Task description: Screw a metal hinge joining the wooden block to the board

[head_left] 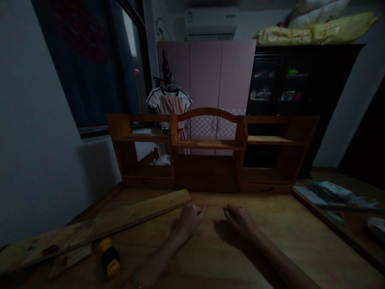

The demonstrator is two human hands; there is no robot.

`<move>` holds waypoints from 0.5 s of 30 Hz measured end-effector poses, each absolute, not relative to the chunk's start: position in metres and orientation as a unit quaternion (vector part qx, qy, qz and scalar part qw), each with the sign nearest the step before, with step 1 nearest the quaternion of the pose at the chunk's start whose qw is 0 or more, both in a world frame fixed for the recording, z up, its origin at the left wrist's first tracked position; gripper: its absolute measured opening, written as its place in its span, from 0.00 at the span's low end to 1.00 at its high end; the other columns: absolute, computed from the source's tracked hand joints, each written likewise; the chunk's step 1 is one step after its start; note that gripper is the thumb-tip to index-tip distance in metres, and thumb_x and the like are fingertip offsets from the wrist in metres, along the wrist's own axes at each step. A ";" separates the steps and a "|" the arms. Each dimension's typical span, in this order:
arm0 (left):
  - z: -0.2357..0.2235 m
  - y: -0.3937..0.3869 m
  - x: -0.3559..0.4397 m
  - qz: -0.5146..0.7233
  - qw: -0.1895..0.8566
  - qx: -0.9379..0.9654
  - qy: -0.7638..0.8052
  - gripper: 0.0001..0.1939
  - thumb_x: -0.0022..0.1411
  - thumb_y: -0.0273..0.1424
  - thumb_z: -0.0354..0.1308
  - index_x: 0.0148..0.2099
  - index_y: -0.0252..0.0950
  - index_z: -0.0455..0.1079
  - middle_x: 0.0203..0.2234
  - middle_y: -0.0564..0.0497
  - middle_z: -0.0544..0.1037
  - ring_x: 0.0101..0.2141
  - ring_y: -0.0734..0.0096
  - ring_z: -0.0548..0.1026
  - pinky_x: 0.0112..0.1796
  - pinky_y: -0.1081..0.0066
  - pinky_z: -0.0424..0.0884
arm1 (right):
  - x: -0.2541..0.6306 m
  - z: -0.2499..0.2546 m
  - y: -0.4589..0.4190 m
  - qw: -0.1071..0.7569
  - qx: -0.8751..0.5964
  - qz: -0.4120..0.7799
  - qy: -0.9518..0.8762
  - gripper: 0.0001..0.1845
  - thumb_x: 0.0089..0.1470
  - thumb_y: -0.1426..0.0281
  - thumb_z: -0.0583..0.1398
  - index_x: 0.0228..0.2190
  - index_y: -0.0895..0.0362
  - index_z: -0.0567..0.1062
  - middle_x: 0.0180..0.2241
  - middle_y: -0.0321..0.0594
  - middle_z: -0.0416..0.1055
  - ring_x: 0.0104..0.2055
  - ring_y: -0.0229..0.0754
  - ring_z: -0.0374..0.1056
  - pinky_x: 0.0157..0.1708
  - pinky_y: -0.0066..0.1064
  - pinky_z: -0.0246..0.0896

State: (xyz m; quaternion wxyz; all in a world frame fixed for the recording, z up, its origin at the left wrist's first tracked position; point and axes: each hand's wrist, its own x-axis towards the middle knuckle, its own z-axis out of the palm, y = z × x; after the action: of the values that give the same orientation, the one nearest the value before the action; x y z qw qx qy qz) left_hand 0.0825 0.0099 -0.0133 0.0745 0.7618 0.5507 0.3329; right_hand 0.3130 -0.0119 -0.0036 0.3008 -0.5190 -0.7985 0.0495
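My left hand point(191, 218) rests on the wooden desk point(216, 257) with its fingers curled in and the thumb pointing right. Close beside it, my right hand point(239, 218) lies on the desk with curled fingers. A small gap separates the two hands, and nothing shows inside either one. Just behind them stands a wooden desktop shelf unit point(210, 154) with an arched middle section. A long wooden plank point(93, 228) lies to the left of my left hand. A yellow and black tool point(108, 257) lies by my left forearm.
A white wall and a dark window are on the left. Papers point(327, 192) lie on the desk's right side past a raised wooden strip. Behind the shelf stand a pink wardrobe point(207, 88), hanging clothes point(169, 104) and a dark cabinet point(300, 92).
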 end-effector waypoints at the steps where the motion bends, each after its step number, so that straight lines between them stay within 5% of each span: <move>1: -0.012 0.009 0.082 0.338 0.076 0.759 0.551 0.35 0.67 0.49 0.43 0.16 0.34 0.71 0.14 0.45 0.74 0.17 0.72 0.65 0.26 0.67 0.49 | 0.313 -0.004 -0.012 0.303 -0.518 0.053 -0.798 0.22 0.63 0.60 0.47 0.27 0.57 0.73 0.22 0.40 0.72 0.24 0.38 0.66 0.26 0.28 0.48; 15: -0.008 0.006 0.079 0.341 0.078 0.756 0.553 0.34 0.69 0.45 0.44 0.17 0.32 0.70 0.15 0.47 0.74 0.18 0.75 0.65 0.27 0.68 0.50 | 0.304 -0.012 -0.013 0.308 -0.490 0.068 -0.813 0.18 0.62 0.62 0.50 0.24 0.56 0.69 0.19 0.37 0.67 0.20 0.35 0.59 0.25 0.29 0.44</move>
State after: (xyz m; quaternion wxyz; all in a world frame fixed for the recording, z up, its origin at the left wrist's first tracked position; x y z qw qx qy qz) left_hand 0.0791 0.0065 -0.0082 0.0776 0.7564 0.5530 0.3406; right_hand 0.3037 -0.0131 -0.0121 0.3075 -0.4901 -0.8127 0.0683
